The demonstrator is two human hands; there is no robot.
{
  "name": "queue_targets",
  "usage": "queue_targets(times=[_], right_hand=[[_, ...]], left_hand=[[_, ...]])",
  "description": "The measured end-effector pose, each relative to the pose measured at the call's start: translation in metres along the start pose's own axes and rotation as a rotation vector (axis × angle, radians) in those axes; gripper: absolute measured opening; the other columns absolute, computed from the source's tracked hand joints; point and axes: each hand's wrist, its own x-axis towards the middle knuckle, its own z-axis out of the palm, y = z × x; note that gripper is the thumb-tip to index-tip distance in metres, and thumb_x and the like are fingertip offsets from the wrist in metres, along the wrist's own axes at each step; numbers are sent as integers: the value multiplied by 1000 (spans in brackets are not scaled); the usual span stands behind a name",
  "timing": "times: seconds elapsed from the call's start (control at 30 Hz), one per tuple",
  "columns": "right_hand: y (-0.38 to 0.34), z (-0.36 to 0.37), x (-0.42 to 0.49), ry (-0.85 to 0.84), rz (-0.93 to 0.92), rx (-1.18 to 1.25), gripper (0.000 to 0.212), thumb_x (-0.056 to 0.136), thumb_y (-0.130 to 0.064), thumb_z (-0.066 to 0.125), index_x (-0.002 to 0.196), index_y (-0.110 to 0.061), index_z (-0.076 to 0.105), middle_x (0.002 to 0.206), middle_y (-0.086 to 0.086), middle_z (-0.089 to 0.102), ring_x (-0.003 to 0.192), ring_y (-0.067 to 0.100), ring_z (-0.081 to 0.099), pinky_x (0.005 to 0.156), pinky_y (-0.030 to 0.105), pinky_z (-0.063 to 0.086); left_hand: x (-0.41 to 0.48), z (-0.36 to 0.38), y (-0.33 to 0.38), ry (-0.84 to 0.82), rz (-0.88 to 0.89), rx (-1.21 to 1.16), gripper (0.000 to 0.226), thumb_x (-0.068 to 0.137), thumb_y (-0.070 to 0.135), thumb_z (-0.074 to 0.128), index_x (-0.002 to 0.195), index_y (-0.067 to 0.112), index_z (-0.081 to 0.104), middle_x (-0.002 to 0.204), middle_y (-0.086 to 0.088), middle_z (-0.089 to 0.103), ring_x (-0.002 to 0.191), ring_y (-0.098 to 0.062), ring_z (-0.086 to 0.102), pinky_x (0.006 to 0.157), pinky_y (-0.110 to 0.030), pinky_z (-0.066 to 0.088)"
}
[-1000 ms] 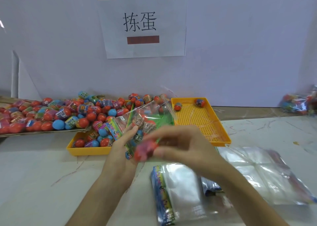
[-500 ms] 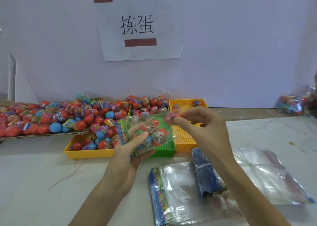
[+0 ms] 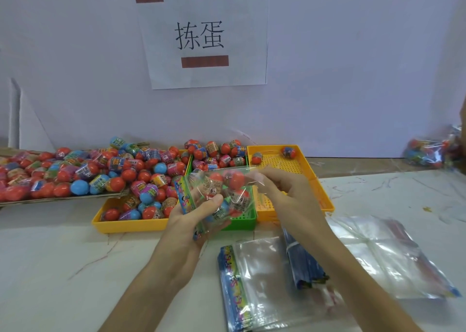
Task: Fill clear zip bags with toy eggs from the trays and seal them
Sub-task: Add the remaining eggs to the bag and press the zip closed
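Right now the left hand cradles the zip bag over the front edge of the green tray, fingers curled round it, while the right hand pinches its mouth; slack plastic could let eggs spill out.

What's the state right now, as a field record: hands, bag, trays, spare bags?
left hand: holds the zip bag from below, thumb on its front
right hand: fingers pinch the bag's right edge
bag contents: several toy eggs; seal state unclear
left yellow tray: many eggs
green tray: eggs at its far end
right yellow tray: two eggs
empty bags: stacked on the table by the right forearm
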Motion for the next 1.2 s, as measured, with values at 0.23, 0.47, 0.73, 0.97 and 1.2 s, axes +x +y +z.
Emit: queue_targets(times=[0.23, 0.47, 0.73, 0.97, 1.2], right_hand=[[-2, 1, -3, 147, 3, 205, 37, 91, -48, 49, 122, -37, 65, 119, -21, 66, 105, -2, 61, 83, 4, 42], [3, 19, -5, -9, 386, 291, 71, 58, -65, 81, 117, -33, 57, 110, -10, 71, 97, 11, 72, 87, 37, 58], [4, 15, -4, 136, 171, 382, 4, 91, -16, 73, 94, -16, 74, 94, -1, 77, 88, 16, 74, 73, 27, 59], [-2, 2, -2, 151, 56, 393, 17, 90, -5, 70, 93, -20, 79, 91, -2, 77, 86, 12, 72, 70, 24, 57], [-4, 11, -7, 37, -30, 154, 14, 82, -14, 82, 80, -27, 76, 80, -10, 72, 78, 14, 67, 67, 46, 56]], left_hand=[[-1, 2, 1, -5, 3, -112, 62, 69, 13, 77, 129, 6, 64, 119, -13, 74, 105, -25, 73, 73, -32, 63], [1, 3, -1, -51, 39, -122, 39, 78, 10, 70, 117, 5, 73, 119, -18, 73, 102, -29, 74, 71, -34, 62], [-4, 3, -5, -232, 33, -98, 44, 86, 21, 70, 129, 14, 69, 134, -16, 66, 125, -35, 62, 102, -50, 54], [-5, 4, 1, -260, 92, 86, 52, 85, 37, 65, 134, 19, 63, 132, -11, 68, 123, -31, 63, 97, -44, 55], [-3, 3, -5, -245, 186, 233, 48, 77, 36, 75, 121, 15, 71, 117, -13, 73, 108, -25, 70, 82, -33, 59]])
